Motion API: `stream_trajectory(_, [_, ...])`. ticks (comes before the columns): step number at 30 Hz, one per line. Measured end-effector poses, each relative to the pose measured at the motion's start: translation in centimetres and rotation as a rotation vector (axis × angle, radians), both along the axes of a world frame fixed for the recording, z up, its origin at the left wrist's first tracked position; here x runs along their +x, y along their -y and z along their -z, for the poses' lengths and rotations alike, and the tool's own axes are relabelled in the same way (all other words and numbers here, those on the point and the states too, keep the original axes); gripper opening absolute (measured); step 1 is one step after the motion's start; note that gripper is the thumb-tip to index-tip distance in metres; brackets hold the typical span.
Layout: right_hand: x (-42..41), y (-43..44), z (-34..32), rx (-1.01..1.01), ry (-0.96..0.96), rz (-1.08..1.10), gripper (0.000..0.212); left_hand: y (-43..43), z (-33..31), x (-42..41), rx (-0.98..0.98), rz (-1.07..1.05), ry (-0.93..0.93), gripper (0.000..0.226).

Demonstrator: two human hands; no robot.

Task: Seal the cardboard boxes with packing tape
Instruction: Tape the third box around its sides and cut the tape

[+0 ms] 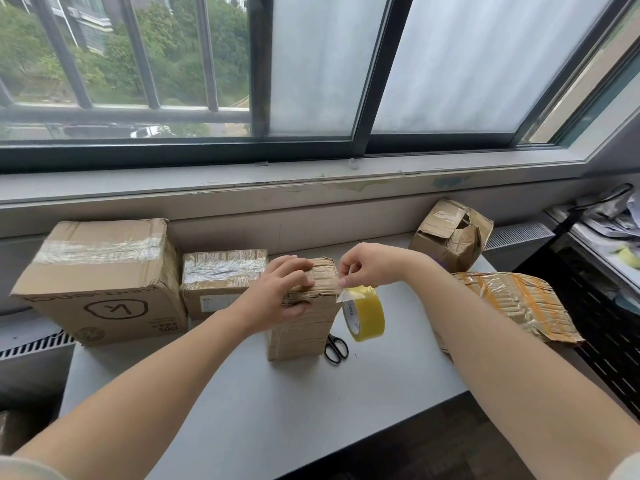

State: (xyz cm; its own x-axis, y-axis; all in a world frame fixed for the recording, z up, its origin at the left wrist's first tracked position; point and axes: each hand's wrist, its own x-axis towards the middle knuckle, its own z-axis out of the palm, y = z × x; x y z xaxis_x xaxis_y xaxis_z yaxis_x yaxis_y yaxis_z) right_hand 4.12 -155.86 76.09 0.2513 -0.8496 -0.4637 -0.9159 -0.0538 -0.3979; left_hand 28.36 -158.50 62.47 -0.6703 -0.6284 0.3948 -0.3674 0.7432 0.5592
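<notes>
Cardboard box (304, 327), upright at mid-table (277, 410), is part-taped: left hand (280, 292) grips its top, right hand (363, 268) pinches the tape end (341, 292) at its top edge beside the tape roll (365, 315); large box (104, 278) and small box (221, 282) at left appear sealed, crumpled box (450, 233) behind apparently remains unsealed.

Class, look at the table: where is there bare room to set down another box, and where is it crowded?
Widest bare table: the near half, before the upright box, between the forearms. A smaller strip lies behind the upright box, between the middle box and crumpled box. Crowded: right of the upright box, with scissors, tape and flattened box.
</notes>
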Motion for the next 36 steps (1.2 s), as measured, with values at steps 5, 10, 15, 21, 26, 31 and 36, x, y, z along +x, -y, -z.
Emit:
stream_trajectory(5, [-0.3, 0.1, -0.7, -0.033, -0.037, -0.011, 0.011, -0.3, 0.1, -0.2, 0.04, -0.025, -0.022, 0.034])
stream_trajectory(10, [1.9, 0.4, 0.3, -0.077, -0.085, -0.074, 0.009, -0.3, -0.1, -0.3, 0.099, -0.06, -0.011, 0.035])
stream_trajectory(15, [3.3, 0.6, 1.2, -0.067, -0.08, -0.115, 0.008, -0.4, -0.3, -0.2, 0.097, -0.064, -0.021, 0.035])
stream_trajectory(21, [2.3, 0.3, 1.4, -0.008, 0.198, 0.13, 0.012, -0.8, -0.8, 0.1, 0.11, -0.098, -0.024, 0.04])
stream_trajectory(26, [0.5, -1.1, 1.4, 0.04, 0.482, 0.39, 0.016, -0.3, -1.0, 0.0, 0.149, -0.207, 0.037, 0.05])
stream_trajectory(31, [-0.1, -1.4, 1.7, 0.009, 0.613, 0.559, 0.013, 0.1, -1.8, -1.1, 0.029, -0.266, -0.008, 0.046])
stream_trajectory(36, [0.2, -1.2, 2.4, -0.001, 0.682, 0.661, 0.017, 0.1, -1.2, -1.5, -0.022, -0.321, 0.071, 0.057])
